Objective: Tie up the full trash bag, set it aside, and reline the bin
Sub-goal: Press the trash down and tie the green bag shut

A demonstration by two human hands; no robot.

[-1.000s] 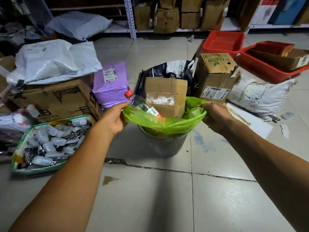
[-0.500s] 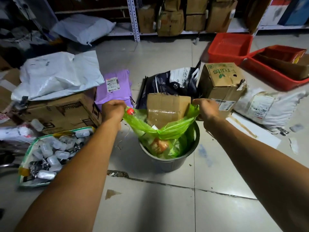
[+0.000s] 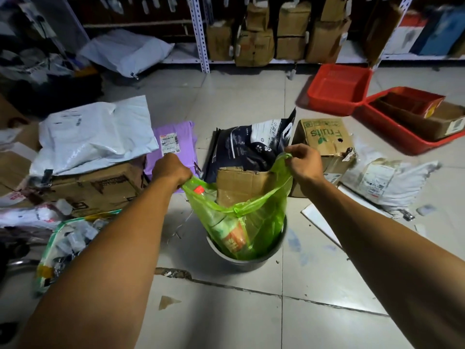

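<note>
The green trash bag is holding a folded cardboard piece and a red-capped bottle, its lower part sitting in the metal bin on the floor. The left hand and right hand are each clenching a top edge. Compared with a moment ago, the bag is hanging higher out of the bin

A pale tiled floor, cracked along one grout line near the camera, runs back to white metal shelving stacked with cardboard boxes. Right of the shelving's upright sit red plastic crates. Lighting is dim.
</note>
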